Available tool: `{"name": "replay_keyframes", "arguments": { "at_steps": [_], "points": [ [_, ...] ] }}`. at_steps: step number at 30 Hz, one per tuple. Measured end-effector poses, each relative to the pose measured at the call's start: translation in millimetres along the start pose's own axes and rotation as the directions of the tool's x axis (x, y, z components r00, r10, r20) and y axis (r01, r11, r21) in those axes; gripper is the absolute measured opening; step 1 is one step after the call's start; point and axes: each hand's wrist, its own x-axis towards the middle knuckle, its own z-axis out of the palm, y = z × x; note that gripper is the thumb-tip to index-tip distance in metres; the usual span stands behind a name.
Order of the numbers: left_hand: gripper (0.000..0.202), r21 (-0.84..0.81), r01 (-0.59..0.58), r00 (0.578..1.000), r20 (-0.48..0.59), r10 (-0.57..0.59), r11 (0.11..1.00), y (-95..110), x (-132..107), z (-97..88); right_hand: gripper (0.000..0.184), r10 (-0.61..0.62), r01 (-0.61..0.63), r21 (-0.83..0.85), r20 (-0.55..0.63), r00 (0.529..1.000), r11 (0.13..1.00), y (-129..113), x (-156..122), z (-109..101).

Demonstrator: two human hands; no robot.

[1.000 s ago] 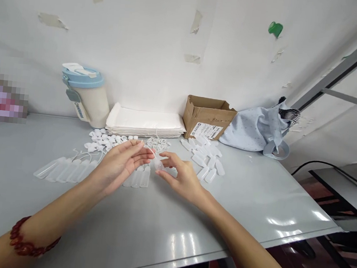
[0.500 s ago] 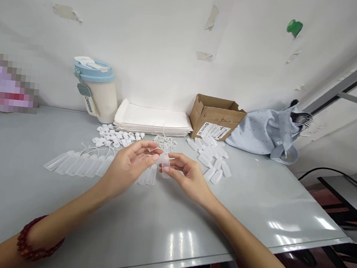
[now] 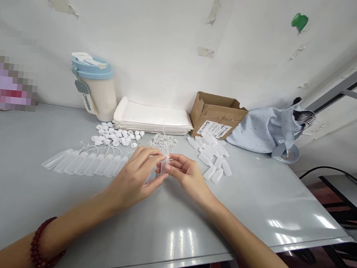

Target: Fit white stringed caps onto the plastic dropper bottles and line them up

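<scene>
A small translucent plastic bottle (image 3: 163, 166) stands upright between my hands, above the middle of the table. My right hand (image 3: 190, 177) pinches it from the right, thumb in front and fingers behind. From the left, my left hand (image 3: 140, 170) closes around it, fingertips at its neck and thumb near its base. A row of similar bottles (image 3: 84, 163), with thin white tubes sticking out of their tops, lies to the left, partly behind my left hand. Loose white caps (image 3: 115, 135) and a pile of thin white tubes (image 3: 162, 141) lie beyond my hands. More bottles without tubes (image 3: 212, 156) are heaped at the right.
Along the wall stand a cream cup with a blue lid (image 3: 96, 88), a stack of white envelopes (image 3: 153, 117), an open cardboard box (image 3: 218, 116) and a light blue cloth bag (image 3: 261, 129). The grey table's (image 3: 124, 238) front edge runs below my forearms.
My left hand has moved right and slightly down, its fingers and thumb now closed around the bottle. The right hand keeps its pinch. The view has shifted slightly.
</scene>
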Motion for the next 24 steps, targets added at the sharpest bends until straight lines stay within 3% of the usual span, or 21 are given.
{"name": "replay_keyframes", "arguments": {
  "at_steps": [7,14,18,21,24],
  "points": [
    [0.045,0.031,-0.018,0.997,0.076,0.016,0.999,-6,-2,0.9,0.027,0.026,-0.026,0.001,-0.035,0.999,1.0,-1,-1,1],
    [0.038,0.021,0.03,0.992,0.124,-0.033,0.999,-10,-3,2.6,0.023,0.07,-0.073,-0.071,-0.045,0.997,0.995,-1,0,3],
    [0.034,0.014,0.041,0.987,0.156,-0.042,0.999,-12,-4,3.3,0.018,0.041,-0.065,-0.29,-0.087,0.995,0.955,2,3,0],
    [0.031,0.023,0.039,0.977,0.207,-0.043,0.999,-14,-4,3.6,0.015,-0.002,-0.035,-0.525,-0.07,0.998,0.85,4,3,-1],
    [0.031,0.042,0.046,0.962,0.268,-0.056,0.998,-16,-4,3.9,0.013,-0.004,-0.008,-0.635,-0.017,1.0,0.773,5,3,-1]
  ]
}}
